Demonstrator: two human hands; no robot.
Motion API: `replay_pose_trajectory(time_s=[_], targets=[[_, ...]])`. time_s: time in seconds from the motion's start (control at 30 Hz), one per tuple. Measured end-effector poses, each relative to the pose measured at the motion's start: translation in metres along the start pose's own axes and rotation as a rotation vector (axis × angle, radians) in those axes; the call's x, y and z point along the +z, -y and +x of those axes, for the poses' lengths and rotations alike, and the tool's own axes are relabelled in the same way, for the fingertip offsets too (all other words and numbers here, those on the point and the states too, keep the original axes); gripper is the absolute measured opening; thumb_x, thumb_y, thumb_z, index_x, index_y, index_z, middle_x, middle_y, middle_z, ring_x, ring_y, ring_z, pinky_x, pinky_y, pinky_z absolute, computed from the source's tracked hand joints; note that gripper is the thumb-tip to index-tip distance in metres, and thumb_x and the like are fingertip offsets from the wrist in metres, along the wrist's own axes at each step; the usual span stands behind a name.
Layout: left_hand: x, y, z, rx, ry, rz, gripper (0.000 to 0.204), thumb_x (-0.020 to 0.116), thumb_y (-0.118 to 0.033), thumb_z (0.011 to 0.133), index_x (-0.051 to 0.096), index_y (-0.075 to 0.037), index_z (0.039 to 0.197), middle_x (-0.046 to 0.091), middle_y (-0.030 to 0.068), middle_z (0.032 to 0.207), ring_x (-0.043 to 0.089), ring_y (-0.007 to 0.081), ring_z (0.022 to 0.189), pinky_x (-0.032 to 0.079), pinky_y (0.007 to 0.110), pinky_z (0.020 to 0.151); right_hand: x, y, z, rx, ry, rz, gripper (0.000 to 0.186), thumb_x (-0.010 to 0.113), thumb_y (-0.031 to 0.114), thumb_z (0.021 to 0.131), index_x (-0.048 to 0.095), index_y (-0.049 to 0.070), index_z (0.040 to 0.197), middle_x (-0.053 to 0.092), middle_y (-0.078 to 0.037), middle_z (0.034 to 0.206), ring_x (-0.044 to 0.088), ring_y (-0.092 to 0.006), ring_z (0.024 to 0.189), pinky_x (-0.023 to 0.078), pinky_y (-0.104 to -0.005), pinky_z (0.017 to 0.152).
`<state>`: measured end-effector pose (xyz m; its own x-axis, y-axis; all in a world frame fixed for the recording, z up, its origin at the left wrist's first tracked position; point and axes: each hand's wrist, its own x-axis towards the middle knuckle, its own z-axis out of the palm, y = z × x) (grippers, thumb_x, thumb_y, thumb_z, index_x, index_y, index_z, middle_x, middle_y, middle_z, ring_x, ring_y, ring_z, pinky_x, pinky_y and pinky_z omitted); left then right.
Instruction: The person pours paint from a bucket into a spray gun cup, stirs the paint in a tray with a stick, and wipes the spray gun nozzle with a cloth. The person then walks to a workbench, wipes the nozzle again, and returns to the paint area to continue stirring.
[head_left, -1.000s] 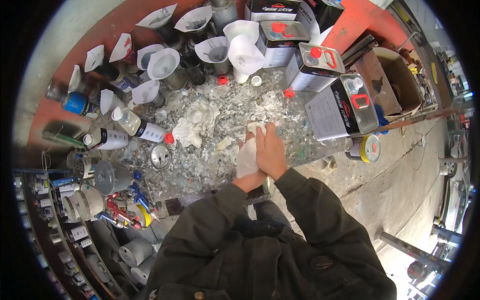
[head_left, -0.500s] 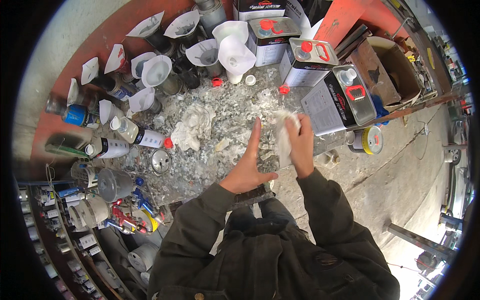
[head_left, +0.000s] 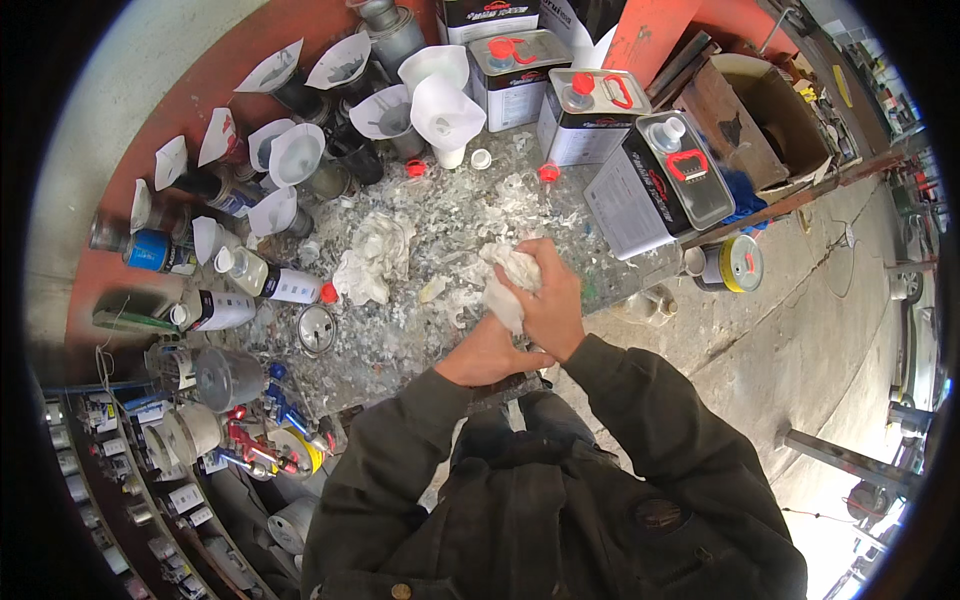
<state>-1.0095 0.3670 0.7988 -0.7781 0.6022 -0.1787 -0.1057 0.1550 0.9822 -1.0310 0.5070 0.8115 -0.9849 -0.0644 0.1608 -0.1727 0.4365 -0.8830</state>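
My right hand (head_left: 553,305) is closed round a crumpled white rag (head_left: 506,300) and presses it over the fingers of my left hand (head_left: 485,352). The left thumb sticks out to the right, stretched and apart from the palm. The rag and my right hand hide the other left fingers. Both hands are above the near edge of a paint-spattered workbench (head_left: 400,335). Further left on the bench lies a heap of crumpled white cloth or paper (head_left: 375,257).
Rectangular metal cans (head_left: 592,115) stand at the back right, near a cardboard box (head_left: 760,120). Cups with paper funnels (head_left: 297,155) crowd the back left. White bottles (head_left: 290,284), a round lid (head_left: 317,328) and spray guns (head_left: 255,440) are at left.
My right hand has brought the rag left and down onto my left hand, whose outstretched fingers were bare before. The view has shifted slightly.
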Motion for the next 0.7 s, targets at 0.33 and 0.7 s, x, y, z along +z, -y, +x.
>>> replay_pose_trajectory(time_s=[0.33, 0.7], targets=[[-0.003, -0.01, -0.014, 0.107, -0.037, -0.512, 0.138, 0.092, -0.018, 0.064, -0.011, -0.006, 0.155, 0.011, 0.0082, 0.159, 0.015, 0.0205, 0.145, 0.026, 0.038, 0.116, 0.002, 0.018, -0.025, -0.156, 0.088, 0.1, 0.035, 0.077, 0.022, 0.08, 0.058, 0.008, 0.107, 0.065, -0.015, 0.097, 0.066, -0.0353, 0.087, 0.052, -0.0399, 0.073], [-0.009, -0.009, -0.018, 0.113, -0.117, -0.105, 0.121, 0.083, -0.026, 0.078, -0.007, -0.006, 0.156, 0.005, 0.0189, 0.163, 0.01, 0.0276, 0.15, 0.016, 0.037, 0.119, 0.009, -0.032, -0.015, 0.198, 0.115, 0.338, 0.043, 0.065, 0.021, 0.094, 0.047, 0.001, 0.128, 0.064, -0.012, 0.104, 0.062, -0.0175, 0.093, 0.051, -0.0336, 0.081]])
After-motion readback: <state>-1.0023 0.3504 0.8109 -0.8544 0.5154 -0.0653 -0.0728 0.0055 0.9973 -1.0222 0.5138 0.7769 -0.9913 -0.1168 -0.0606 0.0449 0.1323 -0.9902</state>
